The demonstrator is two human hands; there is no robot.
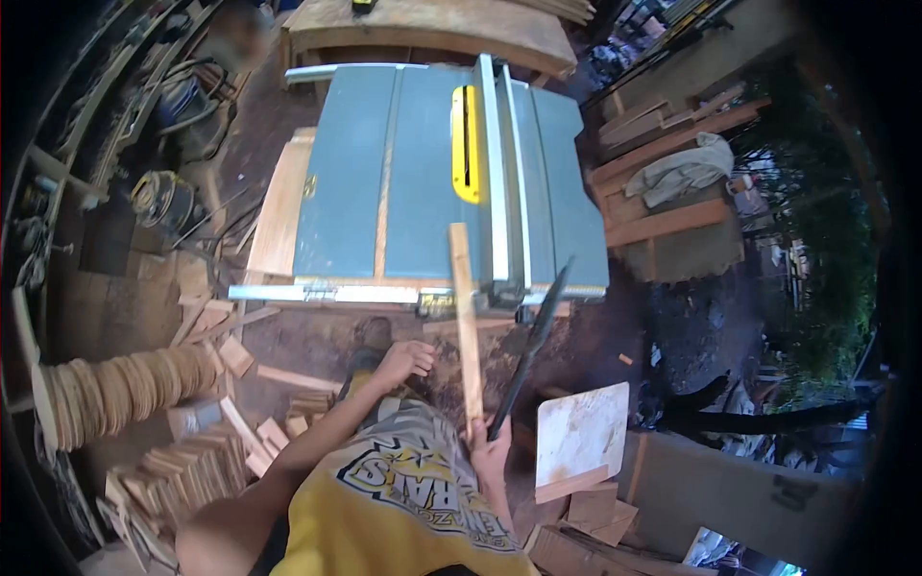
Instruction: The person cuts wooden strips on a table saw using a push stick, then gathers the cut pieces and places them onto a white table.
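My right hand (490,448) is closed around the lower ends of two things. One is a narrow wooden strip (467,331), which points up toward the table saw. The other is a long dark push stick (534,348), slanting away to the right. The strip's far end overlaps the front of the blue-grey saw table (351,163) in the head view; contact cannot be made out. My left hand (408,363) hangs low in front of the saw with its fingers curled and nothing visible in them. A yellow blade insert (466,144) lies beside the rip fence (496,173).
A wooden workbench (432,34) stands behind the saw. Stacked round wooden discs (134,389) and cut wood pieces (182,470) lie at left, near a shop vacuum (163,202). A whitish board (583,434) leans at right. Planks with a cloth (682,171) lie beyond.
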